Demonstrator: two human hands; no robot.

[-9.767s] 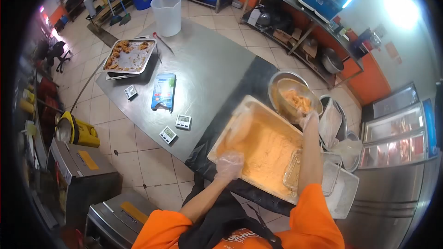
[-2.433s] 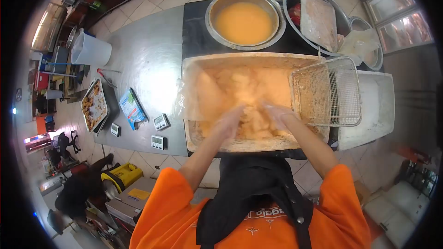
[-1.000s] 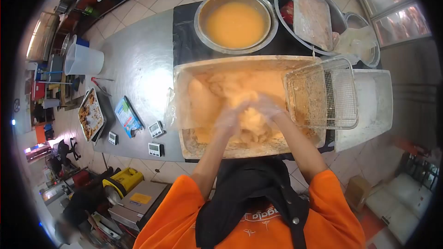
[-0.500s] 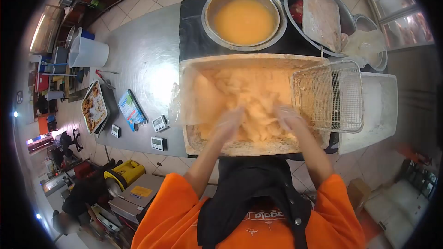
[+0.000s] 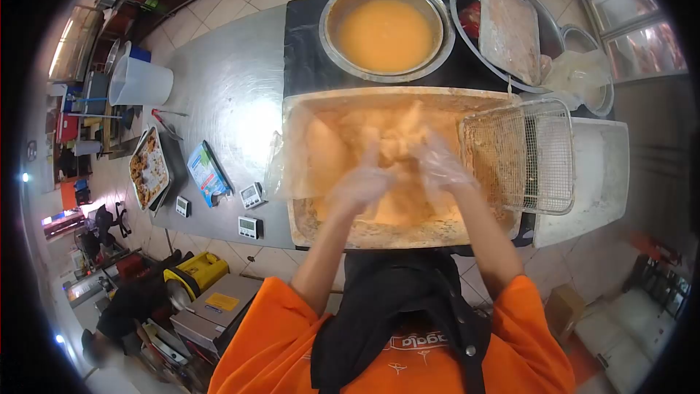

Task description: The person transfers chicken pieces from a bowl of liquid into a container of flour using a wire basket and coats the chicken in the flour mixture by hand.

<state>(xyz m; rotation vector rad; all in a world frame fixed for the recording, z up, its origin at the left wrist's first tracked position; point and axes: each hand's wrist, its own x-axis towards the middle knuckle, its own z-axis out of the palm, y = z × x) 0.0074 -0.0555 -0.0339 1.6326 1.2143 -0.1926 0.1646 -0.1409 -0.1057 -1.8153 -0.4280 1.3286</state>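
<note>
A large rectangular tub (image 5: 306, 222) holds orange-tinted flour and coated pieces (image 5: 401, 135). Over its middle is my left hand (image 5: 364, 179) in a clear plastic glove, fingers apart and blurred. My right hand (image 5: 441, 164), also gloved, is opposite it with spread fingers, beside the coated pieces; no firm grip shows on either side. Some pieces between the hands look smeared by motion. A wire basket (image 5: 521, 157) rests across the tub's right end. Behind the tub stands a metal bowl (image 5: 329, 29) of orange liquid (image 5: 385, 34).
Back right, a big bowl (image 5: 550, 36) holds a bagged slab (image 5: 509, 29). A white bin (image 5: 601, 175) stands right of the tub. Leftward are timers (image 5: 251, 195), a blue packet (image 5: 209, 175), a food tray (image 5: 149, 169), red tongs (image 5: 168, 122) and a jug (image 5: 142, 82). Someone in dark clothes (image 5: 131, 310) is lower left.
Since about half a second ago, both hands have moved up and slightly inward over the tub, and pieces between them have shifted. Much earlier, the bowl behind held pieces and my right hand was at it.
</note>
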